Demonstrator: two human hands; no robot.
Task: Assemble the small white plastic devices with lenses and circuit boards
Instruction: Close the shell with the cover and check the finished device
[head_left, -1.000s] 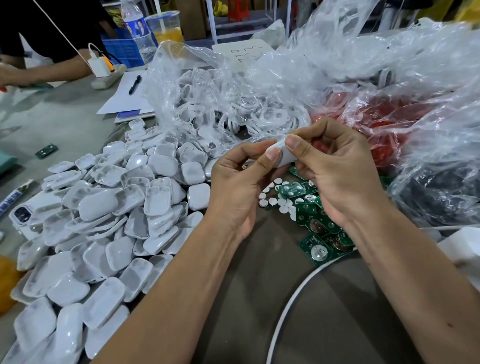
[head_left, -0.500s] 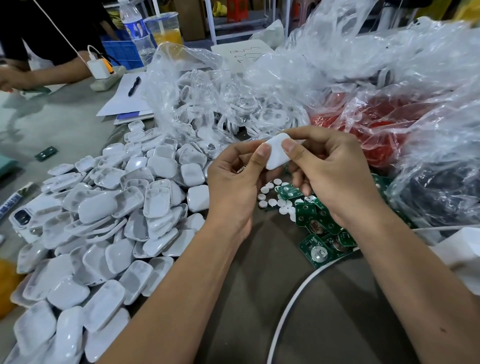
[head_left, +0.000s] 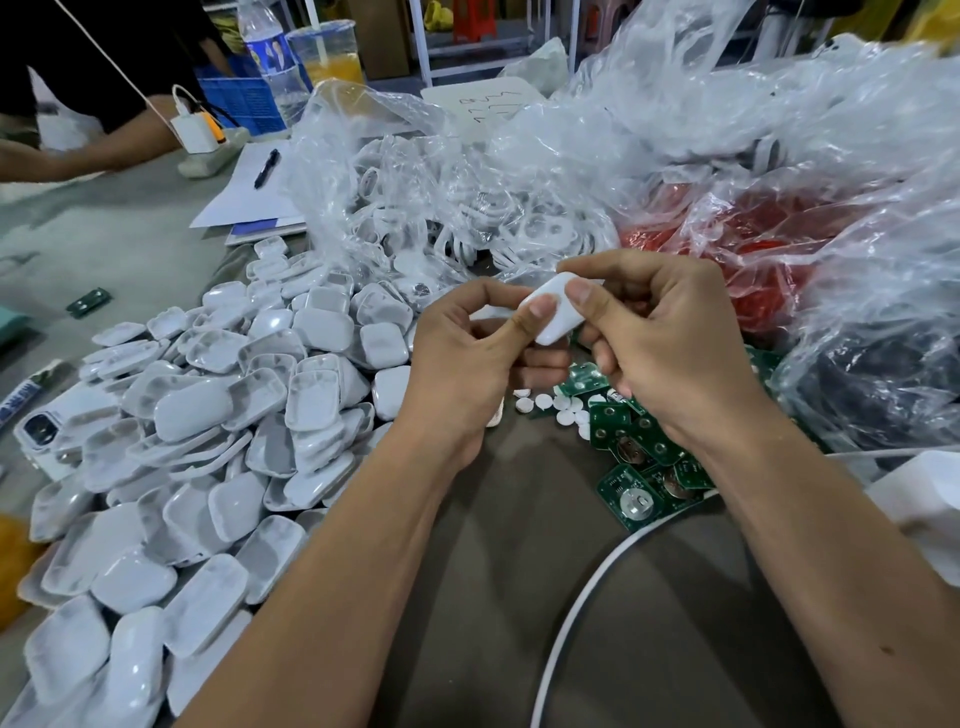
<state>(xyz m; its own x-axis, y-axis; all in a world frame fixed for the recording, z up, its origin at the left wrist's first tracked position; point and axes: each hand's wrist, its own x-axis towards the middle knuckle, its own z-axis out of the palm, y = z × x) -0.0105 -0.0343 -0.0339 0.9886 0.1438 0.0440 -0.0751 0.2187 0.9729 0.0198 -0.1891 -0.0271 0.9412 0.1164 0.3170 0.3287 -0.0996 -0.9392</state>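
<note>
Above the brown tabletop, head view — both hands meet at chest height, raised clear of the clutter, probably so the seam of the piece can be checked by eye. One small white rounded-rectangle plastic casing is held between them: the left hand presses its thumb on the near face with fingers curled behind, and the right hand pinches the upper end between thumb and forefinger. Judged from that grip, the two halves are being squeezed shut. Whether a board is already inside cannot be seen.

Stock is laid within reach on either side. To the left, a heap of white plastic shell halves — far too many to count, well over fifty, mostly hollow side up. Under the right hand, a cluster of green round-edged circuit boards, some seven or eight visible, partly hidden by the wrist. Beside them, small white round lens discs, roughly ten showing. Behind, one clear plastic bag of white ring-shaped parts, uncountable through the film. One white cable curves across the table near the right forearm.
</note>
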